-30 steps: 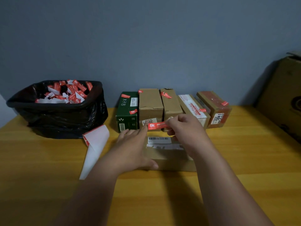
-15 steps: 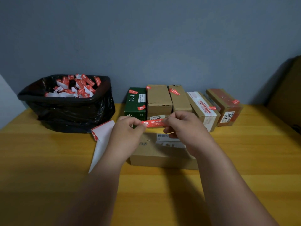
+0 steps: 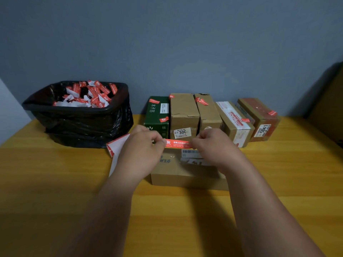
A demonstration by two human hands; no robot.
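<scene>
- Head view, risk one: the red seal sticker point(image 3: 177, 143) is being held taut in the air at frame centre. If either pinch slackens, the strip is likely to curl and stick to itself or to a fingertip.
- Head view, risk two: the sticker is hanging just above the far edge of the brown carton point(image 3: 185, 175), directly over its barcode label point(image 3: 191, 152). Lowered as it lies, it could end up covering the barcode, or going down crooked should one end land first.
- Head view, risk three: neither hand is steadying the carton. A firm press could slide it along the wooden table point(image 3: 55, 182) toward the row of parcels point(image 3: 183, 112) just behind it.
- Head view, left hand point(image 3: 141, 154): it is reaching in from the lower left, back turned to the camera, fingers curled, thumb and forefinger pinching the sticker's left end. It is partly hiding the white backing sheet point(image 3: 118, 145) lying beside the carton.
- Head view, right hand point(image 3: 213, 147): it is reaching in from the lower right, knuckles up, fingertips pinching the sticker's right end; the exact contact is hidden behind the knuckles.
- Head view, surroundings: the black bin bag point(image 3: 79, 115) at middle left is holding discarded red-and-white scraps, well apart from the work.
</scene>
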